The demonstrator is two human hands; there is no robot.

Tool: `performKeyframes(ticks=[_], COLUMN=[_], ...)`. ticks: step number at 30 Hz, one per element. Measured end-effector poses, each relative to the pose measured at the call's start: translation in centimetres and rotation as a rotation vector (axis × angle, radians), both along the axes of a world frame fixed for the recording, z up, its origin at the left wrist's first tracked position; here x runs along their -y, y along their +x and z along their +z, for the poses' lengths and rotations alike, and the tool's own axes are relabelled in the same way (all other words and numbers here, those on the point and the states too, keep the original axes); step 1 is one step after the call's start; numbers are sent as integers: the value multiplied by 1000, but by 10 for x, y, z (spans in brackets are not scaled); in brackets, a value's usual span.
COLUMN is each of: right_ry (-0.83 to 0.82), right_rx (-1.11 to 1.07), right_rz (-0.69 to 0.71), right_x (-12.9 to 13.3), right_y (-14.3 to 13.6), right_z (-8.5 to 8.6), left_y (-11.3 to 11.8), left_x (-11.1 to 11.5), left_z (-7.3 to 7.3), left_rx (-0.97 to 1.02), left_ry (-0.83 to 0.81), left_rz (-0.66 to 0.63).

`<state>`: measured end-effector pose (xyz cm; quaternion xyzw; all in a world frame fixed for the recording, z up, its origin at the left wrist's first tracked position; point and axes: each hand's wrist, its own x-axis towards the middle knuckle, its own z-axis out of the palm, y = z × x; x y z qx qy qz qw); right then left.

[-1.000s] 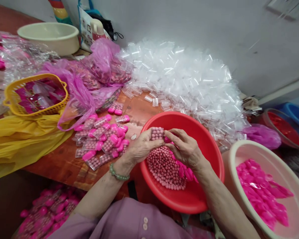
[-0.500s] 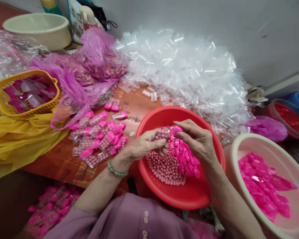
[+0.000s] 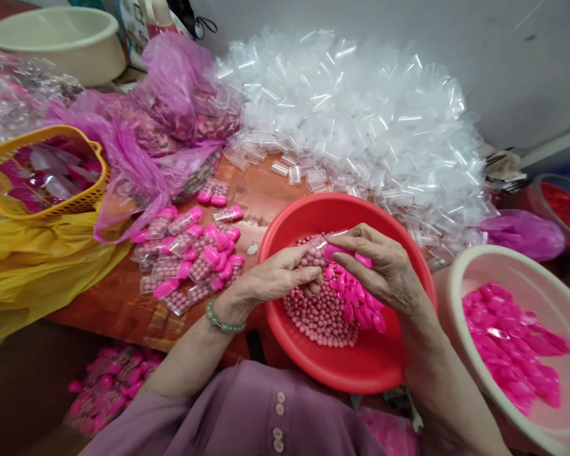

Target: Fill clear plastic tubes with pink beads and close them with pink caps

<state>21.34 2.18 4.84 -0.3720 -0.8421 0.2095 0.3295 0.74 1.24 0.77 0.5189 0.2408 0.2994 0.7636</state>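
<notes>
Our left hand point(image 3: 282, 272) pinches a small clear case point(image 3: 315, 253) packed with pink beads, its thumb pressing against the curled fingers. Our right hand point(image 3: 382, 269) comes in from the other side, its thumb and fingers bent around a bright pink cap point(image 3: 331, 249) at the case's end; blur there keeps us from telling whether they grip it firmly or only rest on it.

The case is held over the red basin point(image 3: 289, 223), above the loose beads point(image 3: 325, 320) and the loose caps point(image 3: 362, 304) inside. We judge it light, with stiff, smooth plastic walls that could slip if pinched too near a corner or crack if squeezed hard. The best hold is probably across the broad faces near the closed end, mouth tipped up so that no beads roll out; the cap, glossy and rounded, is better taken by its sides.

Around the basin, we see capped cases point(image 3: 202, 265) heaped on the table point(image 3: 261, 190) to our left, and a great mound of clear cases point(image 3: 361, 120) against the wall. A cream tub point(image 3: 450, 294) of pink pieces point(image 3: 510, 348) stands just beside the basin on our right. Farther left lie a yellow bag point(image 3: 47, 266), a yellow basket point(image 3: 105, 177) and a purple bag point(image 3: 171, 79).
</notes>
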Motion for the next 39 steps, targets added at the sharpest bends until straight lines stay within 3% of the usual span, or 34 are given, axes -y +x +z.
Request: performKeyframes(ticks=[10,22,26,32,39], right_ry=[19,-3,23,0,-12], right_rx=[-21,16,-44,-27,20], right_rz=[-2,-14,-51,23,-46], right_x=[-1,-2,-3,-4,-3], right_y=[-10,8,0,-13,5], right_z=[-3,9,6,3,10], left_y=[1,2,2,2,2], left_x=[-1,-1,-1,-1,0], left_z=[1,0,2,3,0], left_rx=[-2,52,21,-3,94], left_ry=[-31,-51,-74,-77,-112], left_rz=[-18,34,23,8,83])
